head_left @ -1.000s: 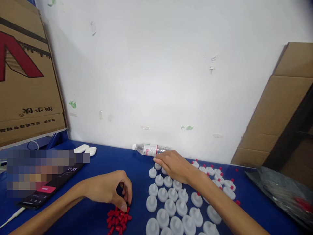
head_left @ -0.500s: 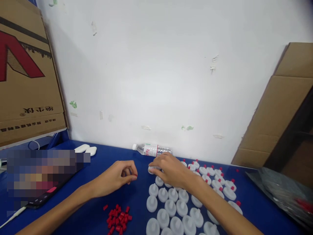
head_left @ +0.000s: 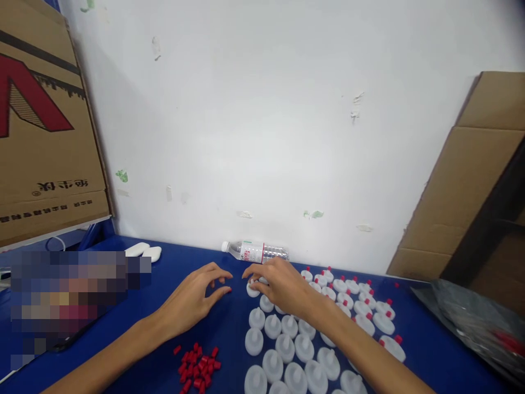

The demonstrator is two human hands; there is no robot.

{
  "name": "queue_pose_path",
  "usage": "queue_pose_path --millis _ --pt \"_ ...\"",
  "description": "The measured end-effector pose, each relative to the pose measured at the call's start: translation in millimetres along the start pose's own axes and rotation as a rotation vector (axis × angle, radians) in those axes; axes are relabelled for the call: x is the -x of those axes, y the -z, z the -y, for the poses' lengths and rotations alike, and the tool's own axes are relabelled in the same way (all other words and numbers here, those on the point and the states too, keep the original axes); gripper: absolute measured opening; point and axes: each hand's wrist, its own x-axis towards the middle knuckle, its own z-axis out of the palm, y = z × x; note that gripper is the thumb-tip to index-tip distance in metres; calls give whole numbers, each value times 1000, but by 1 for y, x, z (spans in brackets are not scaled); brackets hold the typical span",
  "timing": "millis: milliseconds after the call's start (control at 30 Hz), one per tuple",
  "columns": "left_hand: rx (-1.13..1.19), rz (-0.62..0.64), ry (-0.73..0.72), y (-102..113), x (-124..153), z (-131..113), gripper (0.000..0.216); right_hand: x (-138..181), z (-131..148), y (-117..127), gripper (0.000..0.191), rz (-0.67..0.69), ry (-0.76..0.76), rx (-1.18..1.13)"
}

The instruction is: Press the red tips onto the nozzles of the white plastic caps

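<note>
The clear plastic water bottle (head_left: 251, 251) lies on its side on the blue table (head_left: 174, 273), close to the white wall (head_left: 262, 120). Nearer to the person than the bottle, and a little to its left, is the left hand (head_left: 191, 303); its thumb and forefinger are apart, and a small red piece (head_left: 229, 290) shows at the thumb tip. The right hand (head_left: 283, 287) is just in front of the bottle, thumb and forefinger apart, over a white spouted lid (head_left: 252, 290); whether it touches this lid, I cannot tell. More white spouted lids (head_left: 284, 350) stand in front of the bottle, spouts upward, and to its right are many lids with red tips (head_left: 365, 324). A heap of red caps (head_left: 200, 365) lies in front of the bottle, toward its left. Far right of the bottle rests a grey plastic bag (head_left: 471, 317).
</note>
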Motion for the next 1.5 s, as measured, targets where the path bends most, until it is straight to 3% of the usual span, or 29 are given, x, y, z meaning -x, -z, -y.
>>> queue_pose_path --millis 100,200,367,533,733,900,1100,1500 --pt "-36 26 -26 -6 2 12 40 -1 1 -8 21 47 -9 -9" --pt "-60 51 -51 -12 2 17 32 0 3 -11 21 75 -32 -7" --pt "-57 33 -63 -17 0 17 24 2 4 -11 40 115 -90 15" --pt "-7 -31 -61 -15 0 12 21 2 6 -8 25 140 -121 33" --pt "178 -134 -5 -11 4 -8 35 5 20 1 29 70 -70 36" --pt "332 -183 97 -8 6 -22 34 7 28 -2 28 -1 7 37" --pt "468 -175 187 -6 5 -23 37 3 27 0 27 -49 61 36" --pt "623 -197 207 -3 4 -30 39 -1 24 11 25 -136 94 22"
